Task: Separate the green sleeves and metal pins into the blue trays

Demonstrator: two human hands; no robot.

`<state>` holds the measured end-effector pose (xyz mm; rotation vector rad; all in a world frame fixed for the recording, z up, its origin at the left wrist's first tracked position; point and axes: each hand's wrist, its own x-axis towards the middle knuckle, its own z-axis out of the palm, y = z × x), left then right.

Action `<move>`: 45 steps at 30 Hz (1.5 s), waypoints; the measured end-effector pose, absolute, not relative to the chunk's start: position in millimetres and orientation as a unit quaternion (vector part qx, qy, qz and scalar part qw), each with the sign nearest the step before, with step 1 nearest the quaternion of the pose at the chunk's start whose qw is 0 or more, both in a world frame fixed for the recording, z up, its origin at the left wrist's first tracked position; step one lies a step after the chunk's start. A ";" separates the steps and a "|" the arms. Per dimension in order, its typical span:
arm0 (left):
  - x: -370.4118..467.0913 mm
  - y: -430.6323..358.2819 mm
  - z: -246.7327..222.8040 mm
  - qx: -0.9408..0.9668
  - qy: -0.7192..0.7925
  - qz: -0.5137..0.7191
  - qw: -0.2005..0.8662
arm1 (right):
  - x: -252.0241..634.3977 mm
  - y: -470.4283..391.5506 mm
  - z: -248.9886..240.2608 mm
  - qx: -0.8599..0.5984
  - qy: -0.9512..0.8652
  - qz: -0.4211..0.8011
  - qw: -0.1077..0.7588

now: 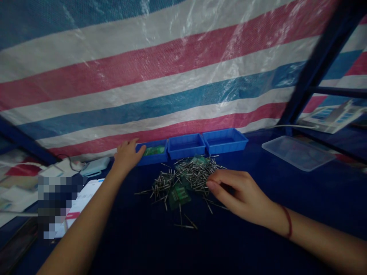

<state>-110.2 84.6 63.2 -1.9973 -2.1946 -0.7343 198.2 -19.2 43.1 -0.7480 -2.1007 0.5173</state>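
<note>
My left hand [128,154] reaches over the left side of the left blue bin [160,157], fingers spread and nothing visible in them. Small green plastic packets [155,150] lie inside that bin. At the right edge of a heap of thin metal rods with pointed ends [197,173], my right hand [239,193] is closed, thumb and index finger pinched together. Whatever sits in the pinch is hidden or too small to name. A green packet with rods in it [179,195] rests at the front of the heap, and several loose rods [185,226] lie nearer me.
Two more blue bins, the middle one [186,152] and the right one [225,147], stand along the striped sheet [183,65]. A translucent plastic lid [296,152] lies to the right. Papers [83,202] and a light-blue case [96,166] are at left. Dark metal posts [315,68] flank the table.
</note>
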 end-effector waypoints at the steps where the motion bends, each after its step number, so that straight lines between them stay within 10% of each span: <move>1: -102.6 78.5 65.3 -0.671 -0.703 -0.234 0.044 | 198.9 -18.5 43.3 -0.303 -0.834 0.201 0.415; 8: -44.0 11.9 74.4 -0.868 -0.460 -0.072 -0.174 | 199.8 -14.2 39.8 -0.322 -0.835 0.184 0.407; 31: -25.8 -12.3 60.9 -0.903 -0.413 -0.086 0.077 | 193.0 -16.8 31.9 -0.358 -0.863 0.167 0.316; 38: -25.7 -13.1 64.5 -0.796 -0.511 -0.284 -0.158 | 191.5 -17.1 29.7 -0.387 -0.826 0.233 0.337; 45: -3.6 -19.3 49.5 -0.657 -0.491 -0.372 -0.434 | 182.6 -13.7 26.2 -0.354 -0.639 0.572 0.373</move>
